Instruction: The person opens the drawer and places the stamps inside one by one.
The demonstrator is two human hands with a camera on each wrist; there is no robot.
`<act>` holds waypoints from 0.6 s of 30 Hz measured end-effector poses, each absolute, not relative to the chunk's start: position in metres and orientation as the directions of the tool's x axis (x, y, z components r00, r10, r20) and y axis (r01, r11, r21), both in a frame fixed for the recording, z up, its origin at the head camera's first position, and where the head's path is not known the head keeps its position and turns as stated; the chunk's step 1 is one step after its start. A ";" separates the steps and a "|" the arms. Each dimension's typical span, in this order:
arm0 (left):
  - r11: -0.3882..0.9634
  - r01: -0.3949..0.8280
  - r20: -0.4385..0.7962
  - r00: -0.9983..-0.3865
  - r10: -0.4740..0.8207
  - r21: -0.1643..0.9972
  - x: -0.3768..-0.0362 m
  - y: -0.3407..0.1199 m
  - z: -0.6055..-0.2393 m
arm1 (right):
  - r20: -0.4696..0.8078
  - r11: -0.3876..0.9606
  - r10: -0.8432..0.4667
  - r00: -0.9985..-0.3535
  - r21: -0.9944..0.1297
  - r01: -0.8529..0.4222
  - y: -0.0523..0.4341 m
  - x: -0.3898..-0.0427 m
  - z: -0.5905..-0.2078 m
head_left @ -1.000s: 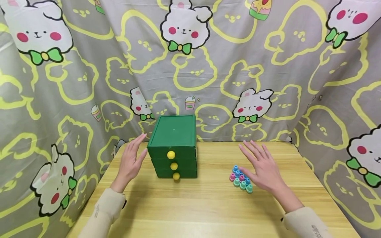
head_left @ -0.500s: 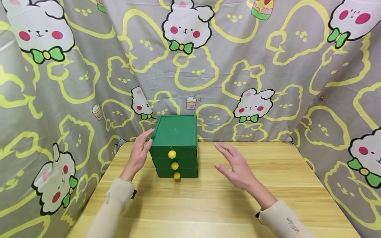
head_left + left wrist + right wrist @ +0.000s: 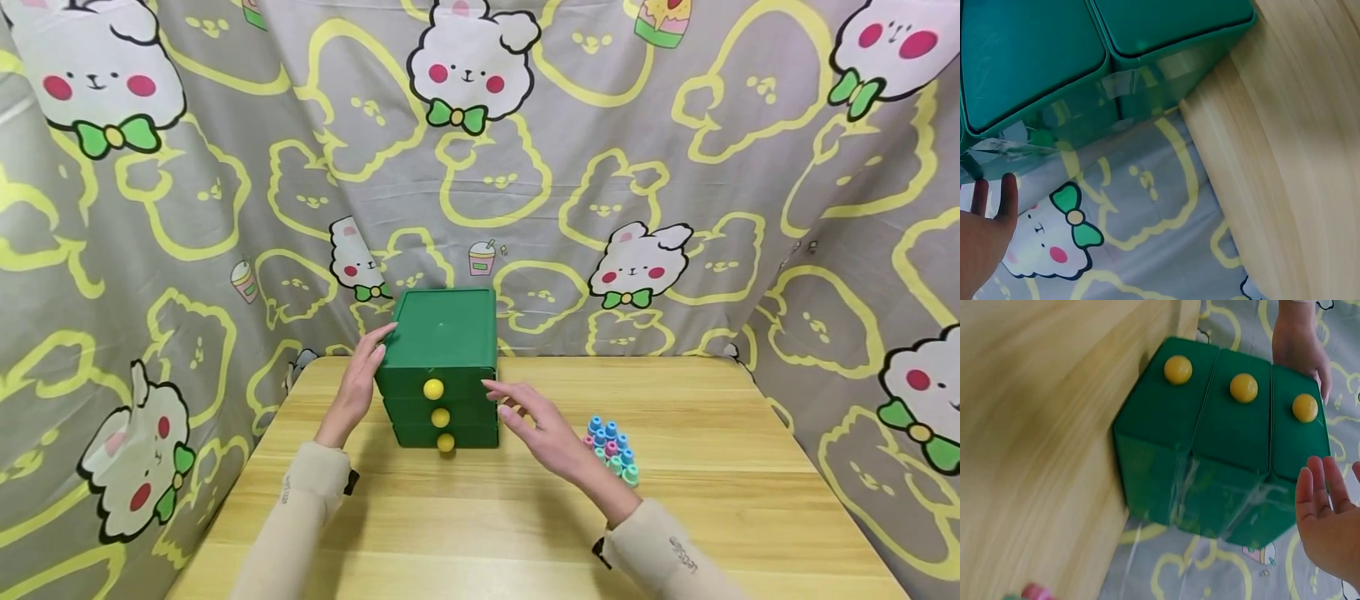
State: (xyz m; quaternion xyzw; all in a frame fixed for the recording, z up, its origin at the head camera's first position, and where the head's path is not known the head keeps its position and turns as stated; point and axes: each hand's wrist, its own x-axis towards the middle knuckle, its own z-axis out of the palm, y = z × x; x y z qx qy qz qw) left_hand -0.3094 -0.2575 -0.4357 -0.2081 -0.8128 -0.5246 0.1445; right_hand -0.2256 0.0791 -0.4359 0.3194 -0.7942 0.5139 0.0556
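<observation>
Both hands are closing in on the green drawer box [image 3: 442, 367]: left hand [image 3: 358, 385] resting flat-fingered against its left side, right hand [image 3: 542, 427] hovering relaxed just right of it. All three drawers look shut, and the pegs [image 3: 611, 450] right of it aren't being touched.

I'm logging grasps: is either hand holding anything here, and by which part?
Nothing is gripped. The left hand rests open against the green drawer box's left top edge; the right hand hovers open beside it.

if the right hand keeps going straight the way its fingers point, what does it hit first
Most likely the green drawer box. The right hand points up-left at its upper right front edge, near the top yellow knob, with nothing between them. Depth is unclear, so it might graze the box's right side.
</observation>
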 end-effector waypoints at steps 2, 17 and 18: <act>0.357 0.482 0.447 -0.876 0.181 0.800 -0.310 -0.257 -0.436 | 0.379 0.239 -0.465 -0.800 -0.816 -0.526 0.073 -0.226 -0.438; 0.301 0.468 0.450 -0.883 0.131 0.831 -0.292 -0.238 -0.417 | 0.317 0.067 -0.472 -0.823 -0.918 -0.392 0.030 -0.237 -0.451; 0.298 0.467 0.449 -0.884 0.128 0.833 -0.292 -0.238 -0.418 | 0.312 0.065 -0.467 -0.827 -0.921 -0.384 0.028 -0.237 -0.452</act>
